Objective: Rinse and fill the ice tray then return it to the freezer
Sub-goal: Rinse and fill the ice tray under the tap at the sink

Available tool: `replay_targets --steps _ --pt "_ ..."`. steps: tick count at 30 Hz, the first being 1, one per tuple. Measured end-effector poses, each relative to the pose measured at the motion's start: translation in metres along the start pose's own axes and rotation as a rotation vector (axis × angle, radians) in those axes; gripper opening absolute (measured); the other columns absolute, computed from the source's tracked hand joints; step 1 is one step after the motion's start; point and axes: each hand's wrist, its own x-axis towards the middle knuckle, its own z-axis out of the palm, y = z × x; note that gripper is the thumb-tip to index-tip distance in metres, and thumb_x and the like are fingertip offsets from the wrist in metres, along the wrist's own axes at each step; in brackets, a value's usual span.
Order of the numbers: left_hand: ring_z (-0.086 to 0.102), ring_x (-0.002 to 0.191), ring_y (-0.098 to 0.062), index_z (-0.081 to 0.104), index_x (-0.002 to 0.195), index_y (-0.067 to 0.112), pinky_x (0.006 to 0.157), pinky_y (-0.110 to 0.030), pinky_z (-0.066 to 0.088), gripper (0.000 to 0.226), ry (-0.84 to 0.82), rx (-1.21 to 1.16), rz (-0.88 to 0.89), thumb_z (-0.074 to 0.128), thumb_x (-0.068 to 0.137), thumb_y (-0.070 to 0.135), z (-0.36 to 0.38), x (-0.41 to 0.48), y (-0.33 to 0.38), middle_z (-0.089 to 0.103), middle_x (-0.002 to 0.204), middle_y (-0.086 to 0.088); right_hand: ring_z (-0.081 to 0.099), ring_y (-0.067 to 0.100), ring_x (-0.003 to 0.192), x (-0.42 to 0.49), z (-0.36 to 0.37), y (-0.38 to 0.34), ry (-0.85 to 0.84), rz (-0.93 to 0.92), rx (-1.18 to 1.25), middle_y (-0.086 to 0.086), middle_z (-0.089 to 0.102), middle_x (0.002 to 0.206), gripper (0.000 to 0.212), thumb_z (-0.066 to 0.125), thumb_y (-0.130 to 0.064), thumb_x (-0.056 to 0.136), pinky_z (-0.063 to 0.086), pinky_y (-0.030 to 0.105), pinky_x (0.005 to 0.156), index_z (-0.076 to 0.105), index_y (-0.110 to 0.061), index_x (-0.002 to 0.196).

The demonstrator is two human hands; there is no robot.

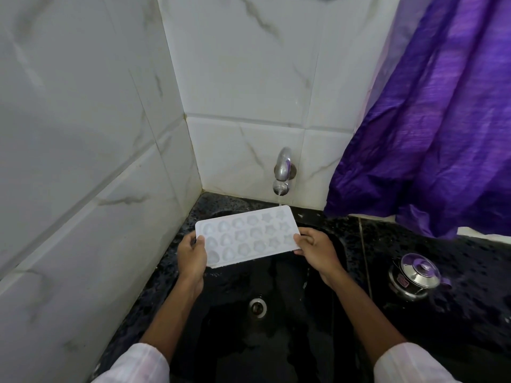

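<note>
A white ice tray [247, 235] with star, shell and heart shaped cells is held level over the black sink [276, 341]. My left hand [192, 254] grips its left short edge, thumb on top. My right hand [315, 247] grips the right short edge the same way. A chrome tap [282, 170] on the tiled back wall runs a thin stream of water that lands on the tray's far right corner. The cells look pale; I cannot tell how much water they hold.
A steel pot with a glass lid [416, 275] stands on the wet black counter [456, 313] at the right. A purple curtain [442, 120] hangs over the counter's back right. White marble tile walls close in the left and back. The sink drain [257, 306] lies below the tray.
</note>
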Motion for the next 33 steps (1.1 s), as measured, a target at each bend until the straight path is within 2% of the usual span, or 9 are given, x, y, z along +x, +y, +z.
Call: replay_targets --steps 10,15,17,21,24,26,33 --pt "0.067 0.099 -0.027 0.065 0.117 0.011 0.087 -0.047 0.058 0.023 0.032 0.012 0.002 0.048 0.103 0.019 -0.003 -0.003 -0.005 0.069 0.113 -0.009 0.067 0.007 0.099 0.001 0.0 0.002 -0.009 -0.028 -0.034 -0.003 0.071 0.11 0.024 0.055 -0.015 0.099 0.057 0.022 0.077 0.063 -0.014 0.122" --pt "0.065 0.098 -0.026 0.064 0.107 0.016 0.085 -0.044 0.054 0.017 0.077 0.031 0.023 0.048 0.103 0.018 0.001 -0.007 -0.003 0.068 0.111 -0.008 0.067 0.006 0.098 0.004 0.002 0.0 0.006 -0.049 -0.043 -0.002 0.071 0.11 0.025 0.054 -0.013 0.1 0.055 0.019 0.073 0.063 -0.012 0.123" --pt "0.063 0.097 -0.024 0.064 0.109 0.014 0.08 -0.038 0.051 0.017 0.099 0.045 0.035 0.048 0.103 0.017 0.003 -0.007 -0.002 0.067 0.11 -0.007 0.067 0.006 0.097 0.005 0.002 -0.001 0.017 -0.058 -0.045 -0.002 0.071 0.11 0.024 0.054 -0.013 0.1 0.056 0.019 0.073 0.063 -0.012 0.122" --pt "0.064 0.099 -0.023 0.066 0.115 0.009 0.079 -0.033 0.048 0.021 0.107 0.055 0.079 0.049 0.101 0.013 0.005 -0.008 0.0 0.068 0.111 -0.007 0.069 0.01 0.095 0.01 0.003 0.001 0.071 -0.063 -0.042 0.001 0.072 0.109 0.023 0.058 -0.013 0.097 0.059 0.024 0.077 0.063 -0.012 0.12" --pt "0.065 0.103 -0.022 0.065 0.119 0.009 0.085 -0.036 0.054 0.023 0.096 0.068 0.116 0.052 0.101 0.013 0.005 -0.01 0.001 0.069 0.113 -0.007 0.071 0.01 0.088 0.012 0.001 0.003 0.104 -0.063 -0.038 0.001 0.073 0.106 0.02 0.06 -0.013 0.096 0.06 0.029 0.077 0.063 -0.014 0.116" --pt "0.066 0.106 -0.023 0.065 0.121 0.01 0.092 -0.042 0.055 0.024 0.088 0.089 0.137 0.053 0.101 0.013 0.005 -0.011 0.0 0.07 0.116 -0.007 0.07 0.009 0.087 0.011 -0.001 0.003 0.115 -0.062 -0.04 0.0 0.073 0.105 0.02 0.061 -0.013 0.096 0.06 0.027 0.077 0.063 -0.014 0.116" --pt "0.068 0.097 -0.019 0.067 0.118 0.01 0.083 -0.034 0.054 0.022 0.061 0.146 0.224 0.059 0.097 0.01 0.008 -0.018 0.001 0.072 0.107 -0.004 0.067 0.003 0.084 0.004 -0.011 0.013 0.159 -0.064 -0.104 -0.008 0.07 0.094 0.014 0.062 -0.01 0.094 0.057 0.018 0.07 0.062 -0.015 0.108"
